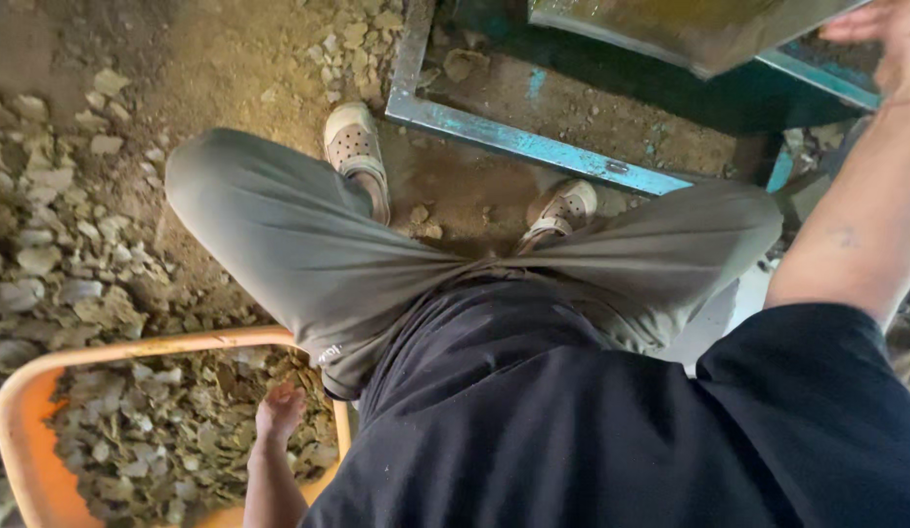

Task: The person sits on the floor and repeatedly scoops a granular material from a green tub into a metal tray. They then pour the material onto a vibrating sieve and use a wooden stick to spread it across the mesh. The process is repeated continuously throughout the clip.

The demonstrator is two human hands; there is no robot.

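Closest to us is our black shirt (572, 420), and just beyond it the grey-green trousers (308, 244) spread over both bent knees. On the left, our left hand (279, 411) reaches down into the orange tub (24, 411). Its fingers point into the pile of pale flat chips (161, 430) that fills the tub, and they touch the chips. We cannot tell if the fingers close on any piece, because we see the hand from behind. The tub rim passes just beside this hand, between it and our left knee. More of the same pale chips lie loose on the dirt ground (54, 196), beyond the tub and away from the hand.

In the middle, our two beige perforated clogs (355, 147) stand on brown dirt, next to a blue metal frame (533, 147).

On the right, our right arm goes up and our right hand (880, 39) is near the picture corner, partly cut off. It rests at the edge of a tilted metal tray (689, 24) above the blue frame. Its fingers look stretched out and flat, holding nothing we can see.
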